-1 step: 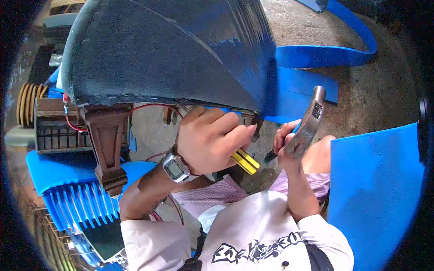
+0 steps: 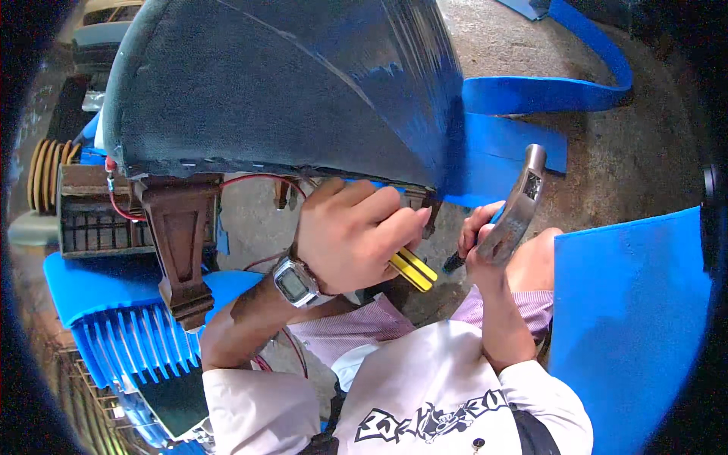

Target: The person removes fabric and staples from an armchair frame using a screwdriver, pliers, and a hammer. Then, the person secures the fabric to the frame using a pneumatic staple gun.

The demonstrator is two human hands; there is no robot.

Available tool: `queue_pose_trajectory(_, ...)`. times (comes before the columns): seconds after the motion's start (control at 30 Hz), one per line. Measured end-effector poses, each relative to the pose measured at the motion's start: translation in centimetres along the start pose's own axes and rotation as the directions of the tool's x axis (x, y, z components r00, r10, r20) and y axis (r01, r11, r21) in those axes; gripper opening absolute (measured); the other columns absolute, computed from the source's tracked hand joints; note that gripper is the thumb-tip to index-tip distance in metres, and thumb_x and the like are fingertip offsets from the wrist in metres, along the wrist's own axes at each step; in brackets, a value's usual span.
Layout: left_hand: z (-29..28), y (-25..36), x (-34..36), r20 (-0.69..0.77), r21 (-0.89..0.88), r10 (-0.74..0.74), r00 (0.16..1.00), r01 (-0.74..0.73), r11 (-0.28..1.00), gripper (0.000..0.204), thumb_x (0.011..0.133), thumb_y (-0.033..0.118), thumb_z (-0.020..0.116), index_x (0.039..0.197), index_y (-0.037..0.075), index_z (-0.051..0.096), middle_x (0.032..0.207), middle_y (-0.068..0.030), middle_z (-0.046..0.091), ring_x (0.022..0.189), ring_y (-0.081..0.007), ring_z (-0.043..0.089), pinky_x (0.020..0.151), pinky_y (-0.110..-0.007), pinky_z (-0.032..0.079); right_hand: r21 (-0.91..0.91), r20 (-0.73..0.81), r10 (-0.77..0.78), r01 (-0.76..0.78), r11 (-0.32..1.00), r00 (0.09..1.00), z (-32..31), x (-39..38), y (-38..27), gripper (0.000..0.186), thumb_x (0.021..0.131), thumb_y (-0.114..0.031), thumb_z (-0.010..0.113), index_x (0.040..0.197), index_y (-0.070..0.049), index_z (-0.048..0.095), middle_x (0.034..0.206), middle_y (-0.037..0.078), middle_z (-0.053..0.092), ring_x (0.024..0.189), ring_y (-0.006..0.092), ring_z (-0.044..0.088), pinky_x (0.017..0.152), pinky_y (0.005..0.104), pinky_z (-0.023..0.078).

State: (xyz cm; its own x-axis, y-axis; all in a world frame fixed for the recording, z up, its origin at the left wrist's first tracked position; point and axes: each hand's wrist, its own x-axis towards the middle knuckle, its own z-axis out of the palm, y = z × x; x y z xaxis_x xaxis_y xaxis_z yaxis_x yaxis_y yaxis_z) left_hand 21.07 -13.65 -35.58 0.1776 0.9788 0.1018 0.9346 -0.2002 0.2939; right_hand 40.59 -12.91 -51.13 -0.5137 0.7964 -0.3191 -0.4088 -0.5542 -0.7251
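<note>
Upholstery work on an upturned chair fills the upper half of the frame: the dark fabric underside (image 2: pixel 280 83) is stretched over the seat, and blue material (image 2: pixel 455 106) wraps its right-hand edge. Along the lower rim the cover looks already fastened on the left stretch, near the brown wooden leg (image 2: pixel 178 243), while the part at mid-frame is what the hands are busy with, so I judge the fixing partly done with the right portion left. The left hand (image 2: pixel 353 235) is closed around a yellow-and-black tool handle (image 2: pixel 413 269), its tip pressed up toward the seat rim; what the tip meets is hidden behind the fingers. The right hand (image 2: pixel 481 243) is wrapped tightly round the grip of a metal hammer (image 2: pixel 519 201), whose head is raised at right of centre, just beside the seat edge and apart from it. A wristwatch (image 2: pixel 294 284) sits on the left wrist. Loose blue sheets (image 2: pixel 629 318) lie on the concrete floor (image 2: pixel 607 144) at right, and a blue ribbed piece (image 2: pixel 114 334) sits at lower left. A red wire (image 2: pixel 258 178) runs beneath the seat.
</note>
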Motion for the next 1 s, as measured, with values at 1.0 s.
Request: queue_pose_trajectory(1.0, 0.3, 1.4, 2.4, -0.017, -0.027, -0.268, 0.963, 0.268, 0.963, 0.028, 0.077, 0.019, 0.063, 0.057, 0.01, 0.045, 0.054, -0.0057, 0.041, 0.044, -0.0249, 0.046, 0.041, -0.037, 0.036, -0.221, -0.062, -0.299, 0.279, 0.934, 0.952, 5.5, 0.5, -8.1, 0.057, 0.077, -0.067, 0.036, 0.08, -0.01, 0.032, 0.051, 0.002, 0.033, 0.033, 0.0094, 0.032, 0.03, 0.0221, 0.029)
